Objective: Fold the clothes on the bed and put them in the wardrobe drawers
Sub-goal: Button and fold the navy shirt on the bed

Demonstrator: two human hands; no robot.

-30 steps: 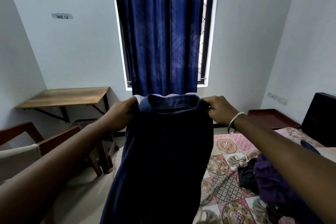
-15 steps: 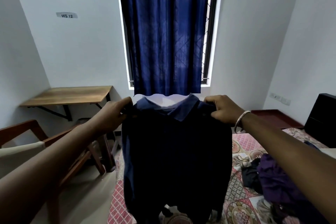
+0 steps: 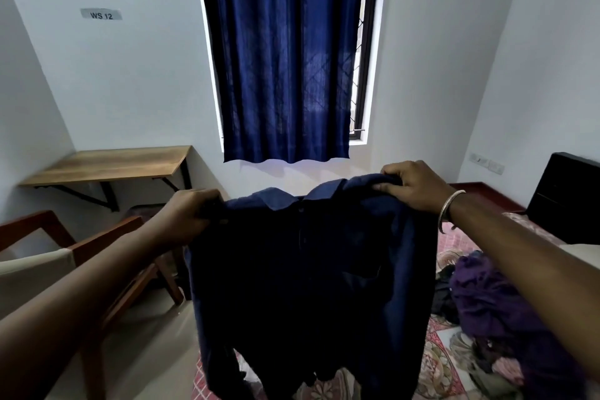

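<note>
A dark blue collared shirt (image 3: 308, 279) hangs in the air in front of me, spread out with its collar on top and its buttoned front facing me. My left hand (image 3: 186, 219) grips its left shoulder. My right hand (image 3: 410, 187), with a metal bangle on the wrist, grips its right shoulder a little higher. The shirt's lower edge hangs over the patterned bed (image 3: 444, 370). A heap of purple and dark clothes (image 3: 487, 305) lies on the bed at the right, partly behind my right arm.
A wooden chair (image 3: 97, 256) with a pale cushion stands at the left, beside the bed. A wooden wall desk (image 3: 110, 164) is behind it. A blue curtain (image 3: 282, 55) covers the window ahead. A dark headboard (image 3: 565, 198) stands at the far right.
The shirt has been opened out wider, and my hands have moved apart and down, so it hangs lower over the bed. My view has tilted slightly downward.
</note>
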